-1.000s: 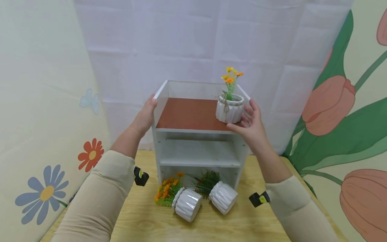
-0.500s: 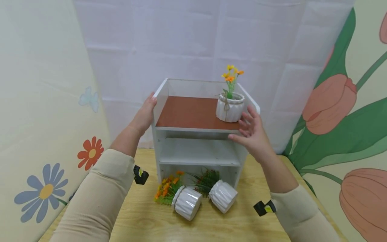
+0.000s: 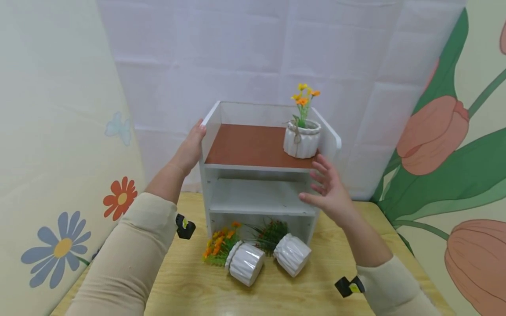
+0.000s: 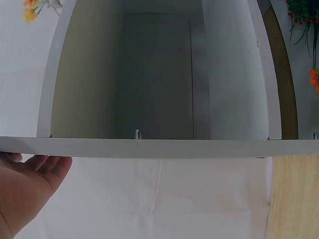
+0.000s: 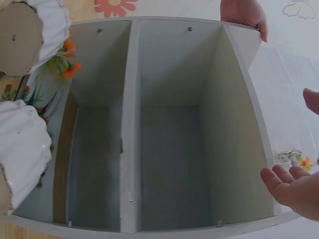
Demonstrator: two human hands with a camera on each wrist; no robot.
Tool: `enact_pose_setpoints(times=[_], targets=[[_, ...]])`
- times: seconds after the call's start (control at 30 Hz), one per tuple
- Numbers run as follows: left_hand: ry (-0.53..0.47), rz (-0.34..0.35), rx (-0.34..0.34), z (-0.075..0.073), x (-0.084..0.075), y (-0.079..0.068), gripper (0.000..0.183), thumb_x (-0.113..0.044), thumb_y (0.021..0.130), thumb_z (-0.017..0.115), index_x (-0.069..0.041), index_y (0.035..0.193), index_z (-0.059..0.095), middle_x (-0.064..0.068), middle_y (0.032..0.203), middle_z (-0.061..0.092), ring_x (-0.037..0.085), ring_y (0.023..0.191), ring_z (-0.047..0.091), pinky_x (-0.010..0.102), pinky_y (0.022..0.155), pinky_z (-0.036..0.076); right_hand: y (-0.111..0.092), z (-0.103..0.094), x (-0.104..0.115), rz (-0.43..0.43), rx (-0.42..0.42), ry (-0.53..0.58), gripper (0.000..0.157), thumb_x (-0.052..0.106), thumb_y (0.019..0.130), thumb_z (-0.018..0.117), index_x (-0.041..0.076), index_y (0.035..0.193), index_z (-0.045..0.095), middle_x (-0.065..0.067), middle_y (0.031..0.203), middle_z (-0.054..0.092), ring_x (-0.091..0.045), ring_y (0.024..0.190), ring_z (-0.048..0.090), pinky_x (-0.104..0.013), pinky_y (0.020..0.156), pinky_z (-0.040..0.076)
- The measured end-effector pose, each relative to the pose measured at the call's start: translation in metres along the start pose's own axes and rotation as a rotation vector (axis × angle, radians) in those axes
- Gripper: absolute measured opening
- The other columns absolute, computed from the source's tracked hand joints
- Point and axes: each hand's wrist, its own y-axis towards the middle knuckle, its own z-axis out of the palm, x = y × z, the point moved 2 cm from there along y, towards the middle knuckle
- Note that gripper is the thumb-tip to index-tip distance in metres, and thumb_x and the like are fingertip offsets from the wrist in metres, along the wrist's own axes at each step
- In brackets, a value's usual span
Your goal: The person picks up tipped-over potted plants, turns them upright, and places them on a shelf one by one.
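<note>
A small white shelf unit point(image 3: 261, 166) with a brown top board stands on the table. My left hand point(image 3: 189, 147) holds the upper front edge of its left side panel; in the left wrist view the fingers point(image 4: 52, 167) lie along the panel's outer face. A white ribbed pot point(image 3: 302, 141) with yellow and orange flowers and a twine bow stands upright at the right of the top board. Just in front of and below that pot, my right hand point(image 3: 334, 193) is held with fingers spread, nothing between them.
Two white pots lie tipped on the wooden table point(image 3: 189, 285) before the bottom compartment: one point(image 3: 245, 263) with orange flowers, the other point(image 3: 292, 254) with red-dotted greenery. A white cloth point(image 3: 253, 52) hangs behind; flower-printed panels point(image 3: 427, 131) flank the sides.
My right hand has drawn away from the flower pot on the top board, moving down and toward me. The left hand stays on the side panel, and the pot stays put.
</note>
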Motion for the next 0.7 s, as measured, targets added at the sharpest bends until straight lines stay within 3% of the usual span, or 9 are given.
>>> enact_pose_setpoints(times=[0.7], targets=[[0.030, -0.015, -0.004, 0.000, 0.001, 0.001, 0.063, -0.051, 0.103, 0.009, -0.027, 0.159, -0.005, 0.012, 0.166, 0.005, 0.037, 0.151, 0.009, 0.067, 0.117, 0.010, -0.024, 0.018, -0.058, 0.119, 0.043, 0.005, 0.099, -0.001, 0.084, 0.073, 0.012, 0.158, 0.008, -0.020, 0.162, 0.016, -0.043, 0.145, 0.025, -0.059, 0.115, 0.027]])
